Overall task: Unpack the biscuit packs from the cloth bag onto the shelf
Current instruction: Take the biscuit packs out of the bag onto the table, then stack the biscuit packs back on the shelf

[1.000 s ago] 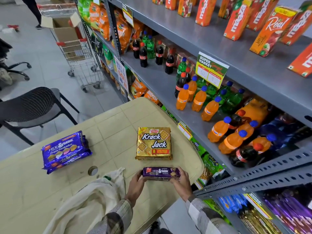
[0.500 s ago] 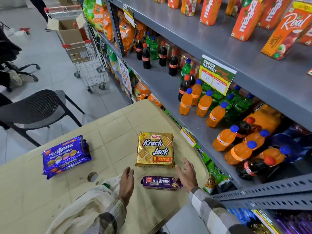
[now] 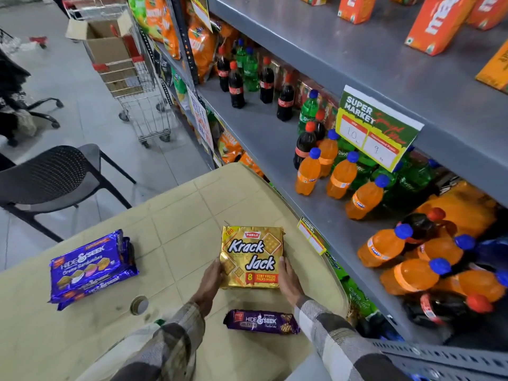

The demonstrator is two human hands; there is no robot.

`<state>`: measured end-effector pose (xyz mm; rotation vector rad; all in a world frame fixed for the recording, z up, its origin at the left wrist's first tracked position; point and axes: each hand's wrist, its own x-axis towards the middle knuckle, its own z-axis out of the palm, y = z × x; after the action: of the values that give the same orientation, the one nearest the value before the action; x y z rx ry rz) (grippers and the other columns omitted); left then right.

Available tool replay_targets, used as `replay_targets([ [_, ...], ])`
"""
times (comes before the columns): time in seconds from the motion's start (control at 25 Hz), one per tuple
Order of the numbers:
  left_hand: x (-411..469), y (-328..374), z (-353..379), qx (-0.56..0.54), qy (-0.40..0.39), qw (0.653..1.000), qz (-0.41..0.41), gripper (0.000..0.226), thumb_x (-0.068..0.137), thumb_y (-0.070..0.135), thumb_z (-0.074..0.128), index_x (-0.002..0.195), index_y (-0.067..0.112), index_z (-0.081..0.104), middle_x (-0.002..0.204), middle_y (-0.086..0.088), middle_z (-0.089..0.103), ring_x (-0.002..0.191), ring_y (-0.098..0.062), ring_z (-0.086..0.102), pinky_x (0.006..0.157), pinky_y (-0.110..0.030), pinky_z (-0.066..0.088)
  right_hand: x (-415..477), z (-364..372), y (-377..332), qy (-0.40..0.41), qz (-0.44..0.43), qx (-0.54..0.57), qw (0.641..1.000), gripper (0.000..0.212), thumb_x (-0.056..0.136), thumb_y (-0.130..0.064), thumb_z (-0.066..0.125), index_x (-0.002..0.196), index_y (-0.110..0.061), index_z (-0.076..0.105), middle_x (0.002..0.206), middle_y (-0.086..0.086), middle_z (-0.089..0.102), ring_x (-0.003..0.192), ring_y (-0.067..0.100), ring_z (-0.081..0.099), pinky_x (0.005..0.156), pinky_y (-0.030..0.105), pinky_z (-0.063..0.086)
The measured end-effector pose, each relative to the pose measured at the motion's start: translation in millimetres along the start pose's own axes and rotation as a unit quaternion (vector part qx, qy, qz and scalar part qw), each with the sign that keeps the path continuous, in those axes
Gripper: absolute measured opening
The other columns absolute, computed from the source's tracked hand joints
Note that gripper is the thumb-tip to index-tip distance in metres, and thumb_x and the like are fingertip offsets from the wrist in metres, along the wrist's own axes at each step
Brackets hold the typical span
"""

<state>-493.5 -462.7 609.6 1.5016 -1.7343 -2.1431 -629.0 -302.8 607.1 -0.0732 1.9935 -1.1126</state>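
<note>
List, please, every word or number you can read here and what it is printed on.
"Parle Krack Jack", "8 stay fresh packs inside": gold pack.
"Hide & Seek": small purple pack.
"Hide & Seek": blue packs.
"Super Market", "10", "9": green shelf sign.
Bottle labels: too small.

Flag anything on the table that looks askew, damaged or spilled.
Nothing is spilled or torn. The two blue Hide & Seek packs are stacked crookedly at the table's left, and the table shows grubby smudges near its round hole.
</note>
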Motion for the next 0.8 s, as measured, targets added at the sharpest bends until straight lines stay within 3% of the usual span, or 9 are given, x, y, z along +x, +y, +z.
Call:
replay_targets([
  [0.16,0,2,13,-0.012,0.022,1.000,0.009,0.046,0.105,0.047,0.023,0.129,0.023,0.054,0.118,0.001,0.066,0.098,-0.010,0.066,0.069,-0.017,0.052,5,9,3,0.026,-0.010,0.044,0.999,0.103,0.074,-0.088,0.011,0.156,-0.028,0.022,0.156,0.007,0.039,0.141,0.028,0.040,0.115,0.038,0.033],
  [0.2,0,2,14,-0.017,0.018,1.000,0.015,0.048,0.104,0.049,0.023,0.132,0.024,0.053,0.122,0.000,0.066,0.101,-0.012,0.067,0.072,-0.019,0.053,3,10,1,0.028,-0.009,0.051,0.998,0.096,0.081,-0.084,0.014,0.156,-0.026,0.023,0.154,0.006,0.041,0.139,0.028,0.043,0.110,0.032,0.034],
  [0.32,-3,5,13,-0.037,0.017,0.999,0.005,0.050,0.104,0.050,0.024,0.135,0.023,0.053,0.126,-0.004,0.067,0.106,-0.018,0.067,0.074,-0.026,0.052,-4,9,-8,0.024,-0.008,0.071,0.997,0.055,0.106,-0.046,0.021,0.156,-0.023,0.023,0.152,0.005,0.043,0.136,0.026,0.047,0.098,0.023,0.034],
  [0.44,-18,15,8,-0.049,0.046,0.998,-0.009,0.046,0.107,0.042,0.022,0.130,0.021,0.056,0.116,-0.003,0.070,0.095,-0.014,0.067,0.068,-0.025,0.047,-11,12,-17,0.013,-0.033,0.091,0.995,0.052,0.107,-0.042,0.024,0.155,-0.023,0.028,0.152,0.005,0.045,0.126,0.019,0.053,0.100,0.026,0.041],
  [0.6,-37,29,-17,-0.038,0.078,0.996,0.009,0.046,0.105,0.043,0.027,0.124,0.021,0.063,0.098,0.003,0.075,0.078,-0.010,0.070,0.065,-0.027,0.049,-39,23,-44,0.028,-0.090,0.103,0.990,0.053,0.106,-0.045,0.027,0.153,-0.022,0.032,0.157,0.002,0.038,0.142,0.021,0.038,0.116,0.033,0.030],
  [0.8,-83,56,-62,-0.029,0.065,0.995,0.069,0.045,0.102,0.047,0.034,0.102,0.022,0.072,0.083,0.001,0.075,0.068,-0.015,0.064,0.063,-0.028,0.047,-93,38,-82,0.038,-0.147,0.125,0.981,0.051,0.107,-0.040,0.029,0.152,-0.018,0.034,0.152,0.000,0.042,0.141,0.018,0.039,0.108,0.024,0.030],
])
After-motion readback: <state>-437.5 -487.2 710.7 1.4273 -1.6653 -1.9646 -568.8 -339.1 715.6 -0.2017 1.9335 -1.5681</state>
